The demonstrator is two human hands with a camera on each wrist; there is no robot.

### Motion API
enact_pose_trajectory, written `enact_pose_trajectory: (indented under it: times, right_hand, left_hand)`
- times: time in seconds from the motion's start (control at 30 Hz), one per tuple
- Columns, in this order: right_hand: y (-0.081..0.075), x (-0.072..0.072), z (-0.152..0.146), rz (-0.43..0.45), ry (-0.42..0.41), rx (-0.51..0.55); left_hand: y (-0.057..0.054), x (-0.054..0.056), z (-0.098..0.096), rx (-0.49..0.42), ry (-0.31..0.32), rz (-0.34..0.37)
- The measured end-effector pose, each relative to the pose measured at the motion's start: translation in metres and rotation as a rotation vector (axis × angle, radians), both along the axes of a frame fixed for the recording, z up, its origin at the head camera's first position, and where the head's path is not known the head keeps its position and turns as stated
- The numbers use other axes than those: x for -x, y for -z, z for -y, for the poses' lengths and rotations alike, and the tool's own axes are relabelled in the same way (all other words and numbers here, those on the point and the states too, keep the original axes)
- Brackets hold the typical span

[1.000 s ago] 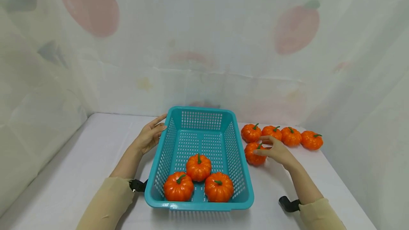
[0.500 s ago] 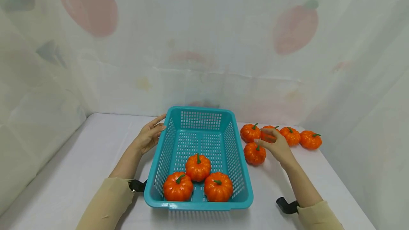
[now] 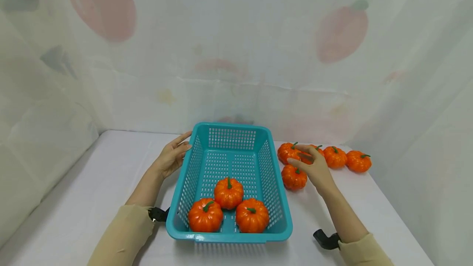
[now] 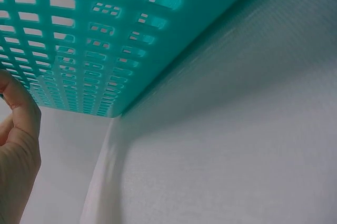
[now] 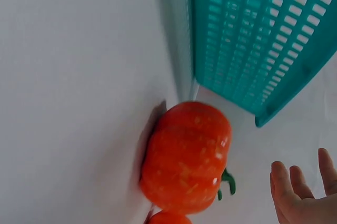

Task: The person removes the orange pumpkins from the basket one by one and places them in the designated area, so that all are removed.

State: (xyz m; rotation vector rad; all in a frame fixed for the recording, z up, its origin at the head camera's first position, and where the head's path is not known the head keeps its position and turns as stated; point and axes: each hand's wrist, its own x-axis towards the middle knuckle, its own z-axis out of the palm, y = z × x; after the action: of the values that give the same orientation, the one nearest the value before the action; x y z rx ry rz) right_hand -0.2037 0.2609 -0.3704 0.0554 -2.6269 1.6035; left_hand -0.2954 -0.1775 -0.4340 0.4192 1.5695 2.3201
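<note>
The surface (image 3: pixel 92 184) is white. A blue-green basket (image 3: pixel 230 237) sits on it. To the right, 4 orange pumpkins (image 3: pixel 335 157) make a row at the back, with 1 more pumpkin (image 3: pixel 293 179) in front.

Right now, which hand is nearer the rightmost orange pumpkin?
Right: right hand is left of the rightmost orange pumpkin; left hand is at the teal basket, left side.

No text, label, brand, number or sign is legible in the head view or in either wrist view.
</note>
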Motion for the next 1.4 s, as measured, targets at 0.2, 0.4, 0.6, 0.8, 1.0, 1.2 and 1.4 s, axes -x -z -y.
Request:
enact_pose_trajectory:
  times: [0.2,0.4,0.6,0.8,1.0,1.2,1.4]
  right_hand:
    - [-0.003,-0.007,0.021,-0.029,-0.059,0.045]
    - [-0.01,-0.016,0.043,-0.041,-0.161,0.072]
    - [-0.011,-0.02,0.063,-0.045,-0.226,0.062]
    - [-0.009,-0.02,0.082,0.009,-0.291,0.053]
    - [-0.008,-0.017,0.1,0.103,-0.327,0.019]
    - [0.0,-0.01,0.114,0.15,-0.396,-0.031]
    - [0.008,-0.004,0.121,0.225,-0.451,-0.101]
  left_hand:
    - [-0.003,-0.002,0.0,-0.01,0.009,-0.004]
    - [-0.004,-0.003,0.001,-0.004,0.009,0.0]
    - [-0.004,-0.003,0.001,-0.002,0.008,0.003]
    - [-0.004,-0.002,0.001,-0.02,0.017,0.004]
    - [-0.002,-0.001,0.001,-0.01,0.01,0.004]
    - [-0.002,-0.001,0.001,-0.002,-0.003,-0.005]
    - [-0.002,-0.001,0.0,-0.004,0.006,-0.015]
